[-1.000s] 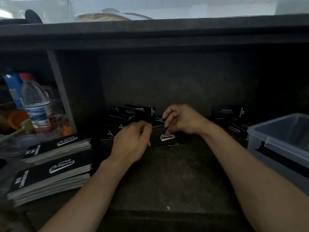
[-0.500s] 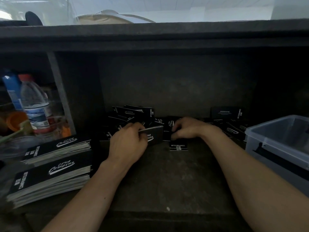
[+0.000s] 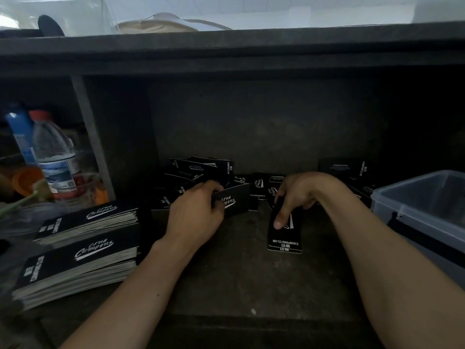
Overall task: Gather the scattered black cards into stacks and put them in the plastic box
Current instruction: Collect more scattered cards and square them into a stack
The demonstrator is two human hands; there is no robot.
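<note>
Head view is showing two squared stacks (image 3: 83,222) lying at the left edge of the shelf (image 3: 239,278), probably set aside to keep the sorting area free. The left hand (image 3: 196,217) is gripping a small bundle of cards (image 3: 235,201), fingers curled round it, likely to receive more. Scattered cards (image 3: 259,184) are lying along the back edge. The right hand (image 3: 299,195) is gripping nothing; one extended fingertip (image 3: 277,224) is pressing a flat card (image 3: 285,238), apparently for dragging it forward. The plastic box (image 3: 422,205) is standing at the right edge, within reach.
</note>
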